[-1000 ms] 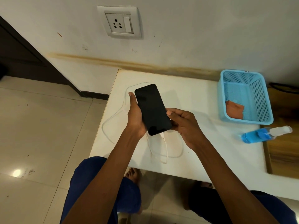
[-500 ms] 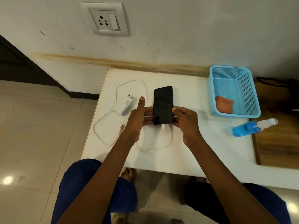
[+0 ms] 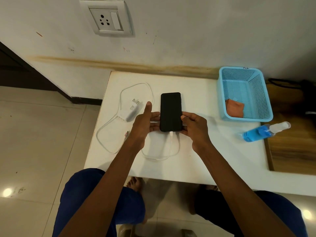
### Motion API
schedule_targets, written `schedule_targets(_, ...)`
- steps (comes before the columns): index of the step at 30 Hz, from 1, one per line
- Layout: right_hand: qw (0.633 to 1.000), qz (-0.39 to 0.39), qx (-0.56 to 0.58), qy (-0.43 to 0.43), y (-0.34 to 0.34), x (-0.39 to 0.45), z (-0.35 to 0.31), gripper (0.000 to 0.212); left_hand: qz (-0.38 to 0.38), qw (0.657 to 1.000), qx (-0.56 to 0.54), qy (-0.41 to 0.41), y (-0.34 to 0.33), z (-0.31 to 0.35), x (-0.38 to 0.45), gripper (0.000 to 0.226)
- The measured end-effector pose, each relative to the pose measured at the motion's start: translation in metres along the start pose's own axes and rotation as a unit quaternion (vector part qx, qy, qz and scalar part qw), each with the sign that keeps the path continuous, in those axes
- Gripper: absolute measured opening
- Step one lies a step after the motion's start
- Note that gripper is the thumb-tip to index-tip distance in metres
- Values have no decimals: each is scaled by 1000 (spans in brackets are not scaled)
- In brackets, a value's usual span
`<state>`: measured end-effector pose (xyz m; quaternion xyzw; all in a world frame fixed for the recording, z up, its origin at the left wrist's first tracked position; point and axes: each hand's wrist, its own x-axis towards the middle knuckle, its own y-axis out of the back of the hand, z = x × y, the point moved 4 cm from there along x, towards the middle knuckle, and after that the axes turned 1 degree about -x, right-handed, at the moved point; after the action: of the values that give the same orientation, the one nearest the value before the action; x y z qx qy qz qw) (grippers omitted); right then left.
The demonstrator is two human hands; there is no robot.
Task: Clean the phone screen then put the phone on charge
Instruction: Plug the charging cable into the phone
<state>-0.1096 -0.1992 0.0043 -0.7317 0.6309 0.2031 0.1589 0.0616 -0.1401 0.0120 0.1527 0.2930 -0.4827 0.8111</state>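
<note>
On the white table [image 3: 205, 151] in front of me lies the phone [image 3: 171, 111], with its dark screen facing up and its long side pointing toward the wall. My left hand [image 3: 145, 127] is at the left edge of the phone, the fingers reaching to its side and the thumb standing straight up, away from it. My right hand [image 3: 195, 129] is at the right edge, and its fingers curl against the lower right side of the phone, so both hands hold the phone lightly between them. A white cable [image 3: 171, 144] is plugged into the bottom end of the phone and makes a loop on the table near my wrists. It continues in a wide curve on the left to the white charger [image 3: 130, 111], which lies on its side just left of my left thumb, with its two pins pointing to the wall. On the wall above is a socket [image 3: 106, 18], with nothing plugged in. At the right side of the table stands a blue basket [image 3: 263, 93] with an orange cloth [image 3: 234, 108] inside, and near it a blue spray bottle [image 3: 263, 132] lies on its side.
</note>
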Motion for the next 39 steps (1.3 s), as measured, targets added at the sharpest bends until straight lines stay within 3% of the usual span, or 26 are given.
schedule_targets(5, 996, 28, -82, 13, 5, 9, 2, 14, -4, 1000, 30, 0, 1, 1, 2, 67)
schedule_targets(8, 992, 34, -122, 9, 6, 11, 3, 27, -12, 999, 45, -10, 0, 4, 3, 65)
schedule_targets(25, 999, 36, -18, -29, 10, 7, -3, 8, -31, 999, 40, 13, 2, 7, 1, 67)
schedule_targets(35, 996, 15, -11, -87, 14, 5, -6, 36, -32, 998, 55, 13, 5, 7, 5, 64)
schedule_targets(39, 996, 19, -16, -81, 14, 3, -10, 63, -19, 999, 36, -10, 16, 13, 5, 57)
